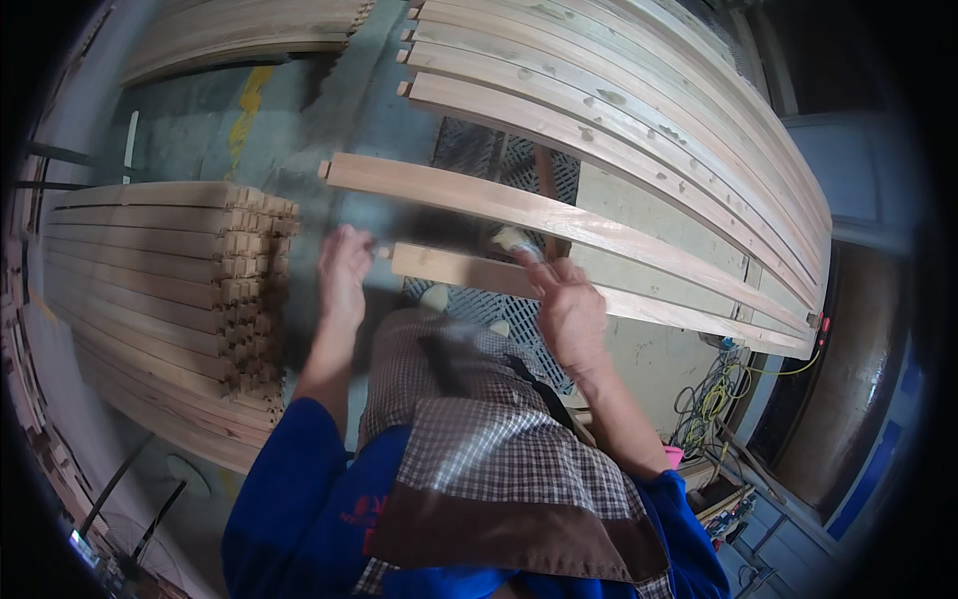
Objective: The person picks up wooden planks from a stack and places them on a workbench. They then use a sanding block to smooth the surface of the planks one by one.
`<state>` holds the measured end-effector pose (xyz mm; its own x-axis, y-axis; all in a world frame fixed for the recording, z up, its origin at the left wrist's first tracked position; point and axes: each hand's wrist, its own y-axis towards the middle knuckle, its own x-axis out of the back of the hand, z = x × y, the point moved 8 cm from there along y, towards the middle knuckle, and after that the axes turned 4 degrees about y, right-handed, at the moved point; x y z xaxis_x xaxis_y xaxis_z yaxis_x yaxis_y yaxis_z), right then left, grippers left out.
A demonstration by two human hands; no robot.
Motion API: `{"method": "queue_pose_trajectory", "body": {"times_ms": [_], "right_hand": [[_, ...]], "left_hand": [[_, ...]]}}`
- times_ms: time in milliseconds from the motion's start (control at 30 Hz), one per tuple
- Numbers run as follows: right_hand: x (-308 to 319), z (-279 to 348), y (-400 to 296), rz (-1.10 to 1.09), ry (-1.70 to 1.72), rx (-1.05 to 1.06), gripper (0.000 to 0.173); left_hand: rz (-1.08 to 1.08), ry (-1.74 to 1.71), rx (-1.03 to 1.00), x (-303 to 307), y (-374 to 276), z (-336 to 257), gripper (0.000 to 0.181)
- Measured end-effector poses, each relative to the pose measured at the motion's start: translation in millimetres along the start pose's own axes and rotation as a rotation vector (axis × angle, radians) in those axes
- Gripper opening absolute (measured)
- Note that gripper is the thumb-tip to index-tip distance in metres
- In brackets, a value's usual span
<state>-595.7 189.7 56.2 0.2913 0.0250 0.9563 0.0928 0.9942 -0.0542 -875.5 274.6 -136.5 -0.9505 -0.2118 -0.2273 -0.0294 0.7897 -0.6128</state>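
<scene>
In the head view, the nearest wooden bar, with a small tenon at its left end, lies crosswise before me. My right hand is over this bar, shut on a blurred tool or wad with a pale, yellowish end; its exact kind cannot be told. My left hand is left of the bar's tenon, fingers partly curled and blurred; whether it holds something small cannot be told. A second tenoned bar lies just beyond, apart from the first at its left end.
Several tenoned bars with dark knots lie side by side farther back. A tall stack of tenoned bars stands at the left, another stack at the upper left. Tangled cables hang at the right. Perforated mats lie on the floor.
</scene>
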Motion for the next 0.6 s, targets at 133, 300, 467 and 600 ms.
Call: {"method": "queue_pose_trajectory", "body": {"times_ms": [133,300,467,600], "right_hand": [[-2.4,-70.9,-12.2,-0.019,-0.004,-0.247,0.053],[-26.7,-74.2,-3.0,0.050,-0.154,-0.134,0.056],[-11.0,-69.8,1.7,0.155,-0.232,-0.194,0.051],[-9.4,-58.2,13.4,0.208,-0.190,-0.134,0.049]], "left_hand": [[-0.017,0.054,-0.075,-15.6,36.2,-54.6,0.068],[0.041,0.095,-0.089,-36.6,62.6,-67.6,0.068],[0.008,-0.012,-0.087,-35.8,64.8,-67.5,0.063],[0.017,-0.039,-0.099,-36.1,69.0,-65.0,0.062]]}}
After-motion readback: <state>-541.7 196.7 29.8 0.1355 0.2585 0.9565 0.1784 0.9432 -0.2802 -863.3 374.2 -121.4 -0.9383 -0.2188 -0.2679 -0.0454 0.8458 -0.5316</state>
